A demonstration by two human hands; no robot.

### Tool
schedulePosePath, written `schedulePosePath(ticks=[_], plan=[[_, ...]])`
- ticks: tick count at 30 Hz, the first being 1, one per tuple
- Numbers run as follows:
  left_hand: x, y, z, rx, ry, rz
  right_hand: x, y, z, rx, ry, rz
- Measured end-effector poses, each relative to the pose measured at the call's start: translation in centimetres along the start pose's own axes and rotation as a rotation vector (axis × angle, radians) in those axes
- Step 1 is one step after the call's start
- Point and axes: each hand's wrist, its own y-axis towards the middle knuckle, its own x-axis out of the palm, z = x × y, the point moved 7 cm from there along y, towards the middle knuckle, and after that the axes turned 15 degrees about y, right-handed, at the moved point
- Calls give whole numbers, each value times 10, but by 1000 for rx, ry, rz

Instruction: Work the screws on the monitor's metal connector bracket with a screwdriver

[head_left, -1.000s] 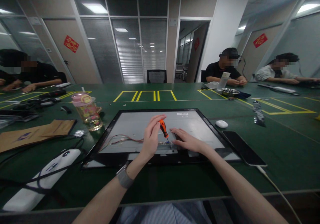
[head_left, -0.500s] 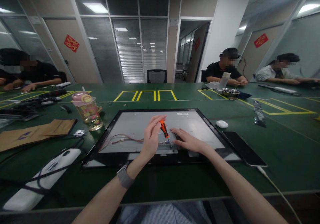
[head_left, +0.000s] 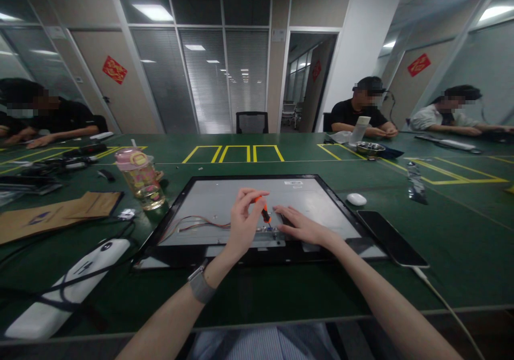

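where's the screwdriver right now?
Head view, near the middle: the screwdriver is in the left hand, tilted over the panel, tip down just to the left of the right hand.

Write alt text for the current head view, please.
The left hand holds an orange screwdriver, tip down, over a grey panel; the right hand is close by. A bottle stands left of the panel; a phone lies to its right.
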Motion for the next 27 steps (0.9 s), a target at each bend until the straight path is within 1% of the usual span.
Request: schedulePosePath(ticks=[3, 6, 8, 10, 14, 16, 18, 23, 27], plan=[[1, -1, 2, 12, -52, -39, -1, 0, -3, 17, 9, -1], [5, -2, -1, -30, -109, -94, -1, -1, -3, 30, 10, -3], [7, -3, -1, -41, -107, -107, 0, -1, -2, 26, 10, -7], [6, -2, 1, -8, -65, -86, 1, 0, -1, 12, 9, -9], [2, -1, 2, 56, 10, 4, 1, 1, 1, -21, 11, -13], [0, -1, 0, 52, 25, 48, 2, 1, 2, -17, 11, -16], [-2, -1, -1, 35, 35, 67, 2, 1, 3, -5, 9, -15], [-1, -1, 1, -3, 34, 19, 0, 0, 0, 6, 7, 3], [1, -2, 2, -15, -31, -40, -2, -1, -5, 10, 4, 4]])
